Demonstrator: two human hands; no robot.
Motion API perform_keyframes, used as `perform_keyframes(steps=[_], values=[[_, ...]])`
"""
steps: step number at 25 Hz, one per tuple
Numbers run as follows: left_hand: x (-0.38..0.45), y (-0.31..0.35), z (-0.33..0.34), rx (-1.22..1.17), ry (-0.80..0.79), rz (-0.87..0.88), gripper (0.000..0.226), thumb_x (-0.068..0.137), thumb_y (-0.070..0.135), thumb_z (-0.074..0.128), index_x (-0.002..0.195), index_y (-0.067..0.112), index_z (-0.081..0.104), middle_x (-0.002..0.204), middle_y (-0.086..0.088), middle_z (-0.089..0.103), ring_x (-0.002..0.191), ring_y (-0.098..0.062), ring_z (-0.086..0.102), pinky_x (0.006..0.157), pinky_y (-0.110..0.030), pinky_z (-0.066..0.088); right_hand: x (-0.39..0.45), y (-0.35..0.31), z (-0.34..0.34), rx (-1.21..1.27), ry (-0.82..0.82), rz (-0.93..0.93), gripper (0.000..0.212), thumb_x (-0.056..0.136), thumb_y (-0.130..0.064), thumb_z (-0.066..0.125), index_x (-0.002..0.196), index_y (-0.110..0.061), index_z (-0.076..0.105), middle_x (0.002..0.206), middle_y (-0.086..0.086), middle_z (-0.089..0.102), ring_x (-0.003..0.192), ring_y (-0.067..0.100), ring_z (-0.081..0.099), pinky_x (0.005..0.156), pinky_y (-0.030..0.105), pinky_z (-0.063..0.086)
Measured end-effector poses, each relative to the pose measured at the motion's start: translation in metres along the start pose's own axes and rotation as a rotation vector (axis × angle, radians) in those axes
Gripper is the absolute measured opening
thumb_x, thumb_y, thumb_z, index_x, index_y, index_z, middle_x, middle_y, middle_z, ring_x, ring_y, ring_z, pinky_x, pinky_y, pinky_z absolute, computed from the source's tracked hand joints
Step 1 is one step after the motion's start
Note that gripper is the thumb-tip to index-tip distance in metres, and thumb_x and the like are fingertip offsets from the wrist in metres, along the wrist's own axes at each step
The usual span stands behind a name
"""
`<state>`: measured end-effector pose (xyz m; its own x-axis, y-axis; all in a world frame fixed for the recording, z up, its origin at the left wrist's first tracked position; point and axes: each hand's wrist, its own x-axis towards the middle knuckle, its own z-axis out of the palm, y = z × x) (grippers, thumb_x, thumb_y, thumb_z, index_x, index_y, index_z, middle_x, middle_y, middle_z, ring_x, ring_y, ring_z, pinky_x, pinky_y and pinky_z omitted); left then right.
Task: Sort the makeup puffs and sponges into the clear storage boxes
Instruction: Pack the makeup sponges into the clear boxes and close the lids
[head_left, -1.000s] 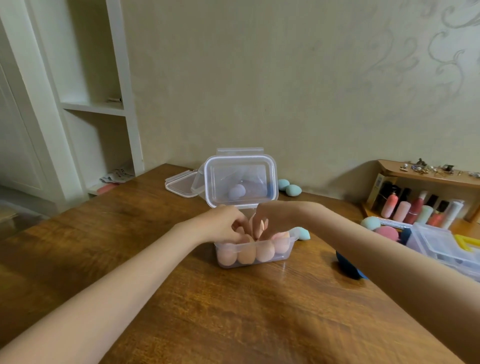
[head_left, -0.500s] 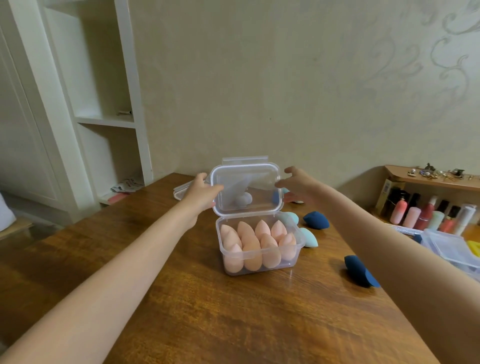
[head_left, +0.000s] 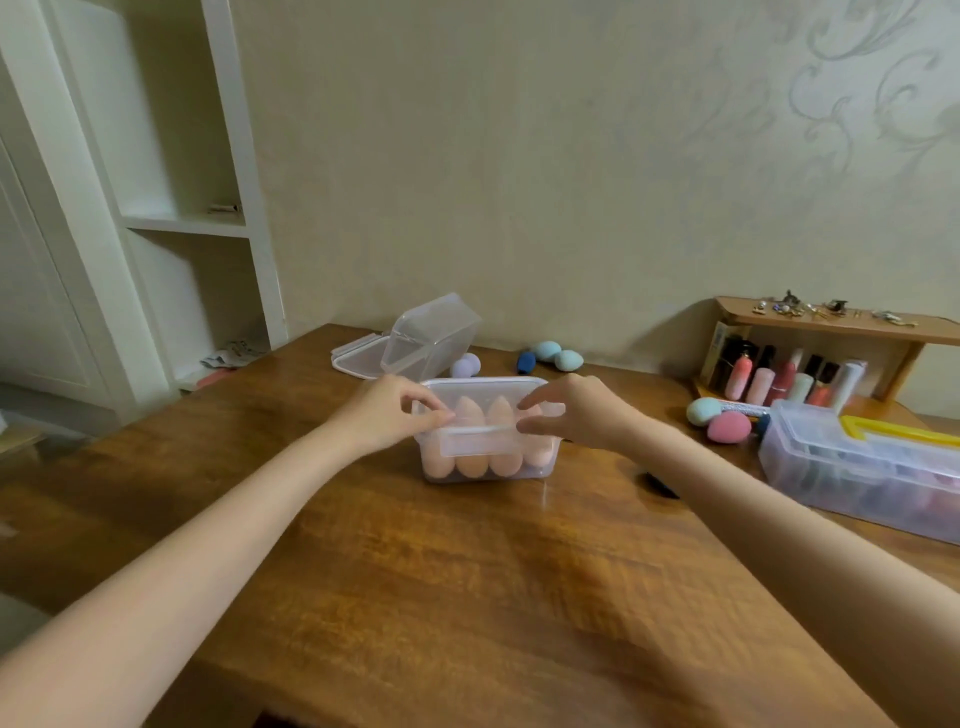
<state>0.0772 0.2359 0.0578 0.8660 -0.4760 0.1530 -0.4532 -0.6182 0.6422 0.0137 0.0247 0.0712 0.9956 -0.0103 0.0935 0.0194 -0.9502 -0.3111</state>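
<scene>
A clear storage box (head_left: 540, 466) stands mid-table, filled with several peach teardrop sponges (head_left: 470, 465). Its clear lid (head_left: 483, 387) now lies down over the top. My left hand (head_left: 387, 415) pinches the lid's front left edge, and my right hand (head_left: 569, 413) pinches its front right edge by the front flap (head_left: 478, 440). Behind it a second clear box (head_left: 434, 335) lies tipped on its side with its lid (head_left: 356, 353) flat beside it. Loose sponges lie beyond: lilac (head_left: 464, 366), dark blue (head_left: 525, 362), two teal (head_left: 558, 356).
At the right a long clear box (head_left: 852, 478) holds mixed items, with a yellow piece (head_left: 898, 431) on top. A teal sponge (head_left: 702, 411) and a pink sponge (head_left: 729, 427) lie beside it. A wooden rack (head_left: 836, 325) with cosmetic bottles stands behind. White shelving (head_left: 182, 223) is at left.
The lid stood upright over the open box half a second ago; both hands have brought it down over the peach sponges and now hold its front edge.
</scene>
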Motion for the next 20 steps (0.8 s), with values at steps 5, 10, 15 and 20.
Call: perform_keyframes(steps=[5,10,15,20], values=[[-0.009,-0.003,0.033,0.297,0.147,0.048,0.028,0.077,0.035,0.072,0.094,0.021,0.055,0.104,0.001,0.048,0.091,-0.016,0.053,0.072,-0.025,0.043,-0.006,0.003,0.028,-0.093,0.094,0.000,0.050,0.082,-0.038,0.066,0.127,-0.021,0.051,0.122,0.007,0.059,0.109,0.026,0.055,0.077,0.027,0.039],[-0.012,-0.004,0.046,0.344,0.224,0.088,0.031,0.083,0.032,0.067,0.104,0.020,0.048,0.110,-0.004,0.044,0.092,-0.016,0.055,0.073,-0.023,0.048,-0.009,0.007,0.044,-0.245,0.217,-0.073,0.044,0.086,-0.033,0.062,0.124,-0.019,0.046,0.121,0.005,0.059,0.099,0.028,0.061,0.072,0.033,0.047],[-0.016,0.006,0.041,0.210,0.263,0.062,0.022,0.079,0.025,0.072,0.084,0.018,0.051,0.106,0.000,0.047,0.093,-0.014,0.053,0.068,-0.017,0.039,-0.009,0.006,0.045,-0.166,0.269,-0.117,0.044,0.086,-0.029,0.063,0.126,-0.017,0.049,0.127,0.005,0.057,0.105,0.028,0.060,0.072,0.033,0.045],[0.004,0.059,0.018,0.089,0.445,0.179,0.021,0.078,0.020,0.073,0.090,0.010,0.059,0.103,-0.001,0.047,0.092,-0.020,0.054,0.074,-0.025,0.037,-0.014,0.011,-0.019,0.124,0.522,-0.101,0.048,0.080,-0.018,0.070,0.124,-0.008,0.057,0.125,0.009,0.062,0.116,0.026,0.055,0.094,0.029,0.038]])
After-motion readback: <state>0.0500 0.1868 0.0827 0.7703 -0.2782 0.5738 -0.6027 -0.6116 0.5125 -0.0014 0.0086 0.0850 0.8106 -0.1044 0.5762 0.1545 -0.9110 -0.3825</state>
